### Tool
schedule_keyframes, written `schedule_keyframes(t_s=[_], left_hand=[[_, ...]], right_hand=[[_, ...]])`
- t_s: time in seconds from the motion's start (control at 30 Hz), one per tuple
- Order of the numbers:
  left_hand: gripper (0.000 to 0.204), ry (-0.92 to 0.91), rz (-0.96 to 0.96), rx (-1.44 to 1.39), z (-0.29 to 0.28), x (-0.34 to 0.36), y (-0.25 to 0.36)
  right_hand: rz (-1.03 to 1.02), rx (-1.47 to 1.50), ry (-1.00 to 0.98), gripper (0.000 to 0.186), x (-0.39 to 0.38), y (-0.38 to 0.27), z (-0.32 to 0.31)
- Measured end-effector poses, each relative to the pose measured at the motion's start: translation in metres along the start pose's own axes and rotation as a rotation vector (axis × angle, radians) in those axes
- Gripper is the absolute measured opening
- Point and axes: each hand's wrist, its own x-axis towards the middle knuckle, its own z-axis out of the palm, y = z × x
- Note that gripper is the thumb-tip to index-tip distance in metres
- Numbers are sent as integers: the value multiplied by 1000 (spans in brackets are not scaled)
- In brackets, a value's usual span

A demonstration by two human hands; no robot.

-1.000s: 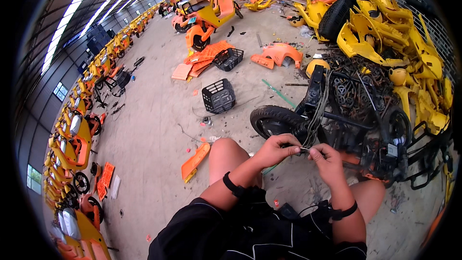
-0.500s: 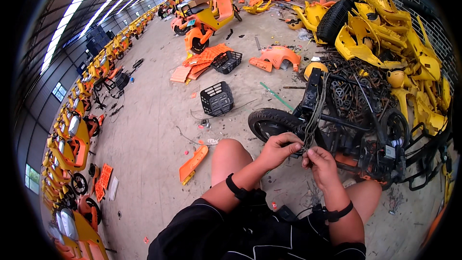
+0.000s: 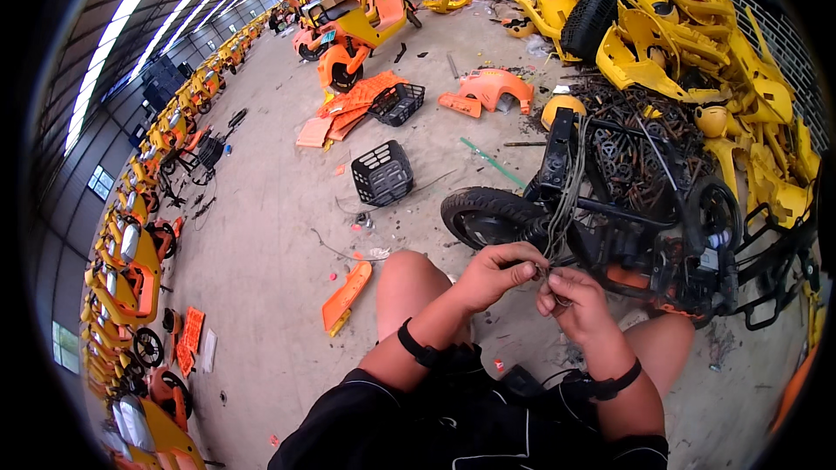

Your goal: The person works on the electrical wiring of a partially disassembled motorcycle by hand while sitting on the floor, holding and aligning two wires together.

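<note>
My left hand [image 3: 505, 273] and my right hand [image 3: 575, 299] meet in front of my knees, both closed in a pinch on a bundle of thin grey-green wires [image 3: 570, 187]. The strands hang over the dark frame of a stripped scooter [image 3: 623, 219] and come down to my fingertips. Between the two hands the wire ends look twisted or looped together, but the exact join is too small to make out. The scooter's front wheel [image 3: 488, 213] lies just beyond my left hand.
Behind the scooter rises a heap of yellow body panels [image 3: 662, 52] beside dark metal parts [image 3: 636, 161]. A black basket [image 3: 381, 172] and an orange panel [image 3: 348, 296] lie on the concrete floor to the left. Rows of scooters [image 3: 131, 270] line the left wall.
The view has shifted slightly, moving the surroundings a little left and up. Both hands keep their pinch on the wires; the right fingers have turned a little around the wire ends.
</note>
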Motion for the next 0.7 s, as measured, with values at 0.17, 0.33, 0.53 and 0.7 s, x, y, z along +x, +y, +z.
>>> schedule_keyframes(t_s=[0.17,0.33,0.53,0.7], left_hand=[[21,-27,7,11,-1,-4,2],[14,73,64,212,-5,-1,-2],[12,276,218,732,8,-2,-1],[16,381,91,473,11,3,-12]], right_hand=[[20,41,-53,22,-2,0,-8],[20,-77,3,21,-1,-6,-9],[-520,-1103,354,32,-9,1,10],[-914,-1756,408,39,-5,-13,26]])
